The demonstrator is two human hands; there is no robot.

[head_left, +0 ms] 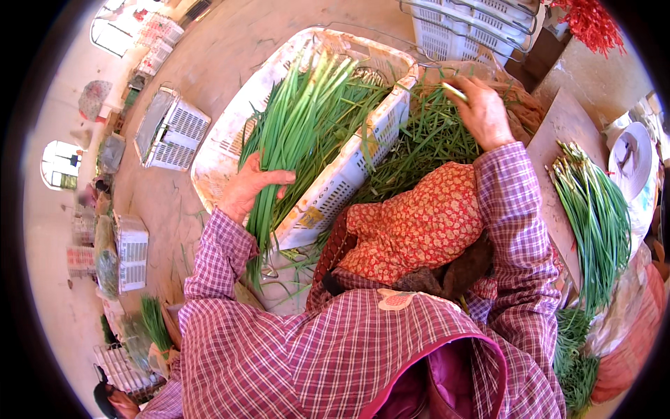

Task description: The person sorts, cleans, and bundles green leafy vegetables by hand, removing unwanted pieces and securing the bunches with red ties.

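Observation:
My left hand (252, 187) is wrapped round a loose bunch of garlic chives (289, 126), its thumb across the green leaves. The pale stem ends point away from me, over a white plastic crate (377, 140) stained with dirt. More chives lie in the crate under the bunch. To the right, my right hand (483, 112) pinches a short whitish stalk (455, 91) between thumb and fingers. Below that hand is a heap of loose green leaves (436, 136), beside the crate and beyond my red flowered apron (419, 213).
A tied-looking bundle of chives (593, 216) lies on a brown board (558, 146) at my right, near a pale hat (630, 160). White crates (185, 133) stand on the floor at left, others (474, 31) at the back. Another person (115, 398) is at lower left.

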